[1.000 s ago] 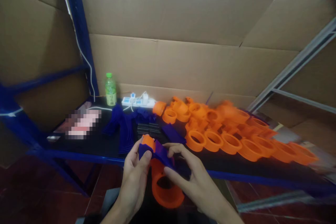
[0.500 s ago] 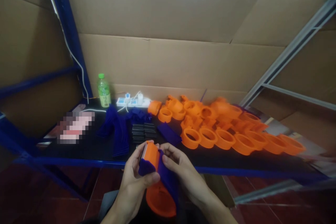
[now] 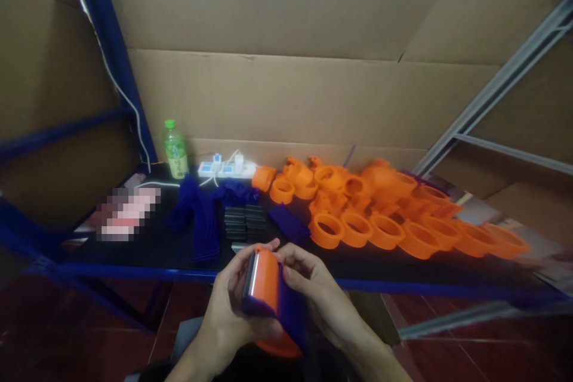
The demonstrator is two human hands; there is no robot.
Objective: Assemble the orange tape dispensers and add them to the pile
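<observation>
An orange plastic part (image 3: 267, 280) with a round ring at its lower end sits between my hands, close to the table's front edge. My left hand (image 3: 224, 307) is wrapped round its left side, thumb across the lower front. Along that side runs a black ribbed strip (image 3: 249, 277) with a shiny silver edge. Dark blue material (image 3: 292, 310) covers the right side and lower end of the upper section. The fingers and thumb of my right hand (image 3: 316, 280) pinch at this blue piece near the top. My left hand hides much of the ring.
Several orange ringed parts (image 3: 387, 233) crowd the table's right half. Stacked black strips (image 3: 245, 224), dark blue pieces (image 3: 203, 224), a power strip (image 3: 228, 169) and a green-capped bottle (image 3: 176, 152) are on the left half. A cardboard wall (image 3: 277, 95) stands behind.
The orange part has turned in my hands, so the black strip and silver edge show more and the ring less. My view has tipped slightly downward.
</observation>
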